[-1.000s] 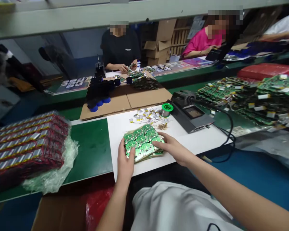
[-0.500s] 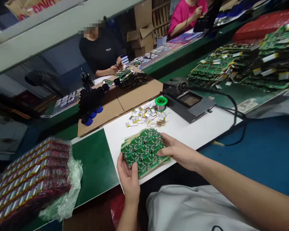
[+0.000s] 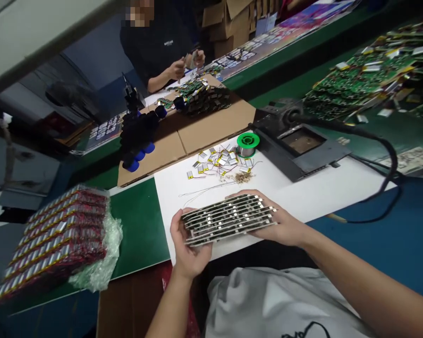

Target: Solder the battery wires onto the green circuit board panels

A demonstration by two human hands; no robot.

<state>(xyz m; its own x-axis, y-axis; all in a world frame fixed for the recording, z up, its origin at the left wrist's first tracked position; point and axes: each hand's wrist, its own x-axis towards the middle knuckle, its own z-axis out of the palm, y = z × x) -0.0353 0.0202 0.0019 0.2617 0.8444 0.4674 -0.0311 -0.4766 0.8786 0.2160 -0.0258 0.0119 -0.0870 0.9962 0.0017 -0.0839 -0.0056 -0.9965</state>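
Note:
A stack of circuit boards (image 3: 229, 220) is held between my two hands over the near edge of a white sheet (image 3: 282, 192). The stack stands on edge, so the layered rims of several boards face me. My left hand (image 3: 190, 249) grips its left end, with the fingers wrapped round the side. Around the right end closes my right hand (image 3: 282, 225), its fingers partly hidden behind the boards. Just beyond the stack lie loose small battery cells (image 3: 229, 157) with thin wires and a small heap of brown bits (image 3: 244, 177).
A green solder spool (image 3: 247, 143) stands beside a black soldering-iron stand (image 3: 296, 145) with a cable. Bundled battery cells (image 3: 56, 239) in bubble wrap sit at left. Board stacks (image 3: 366, 70) lie at right. Across the bench, a person in black (image 3: 162, 47) works behind cardboard (image 3: 211, 126).
My hands have tipped the board stack from face up to on edge, showing the layered rims instead of the green face. The head view has shifted a little.

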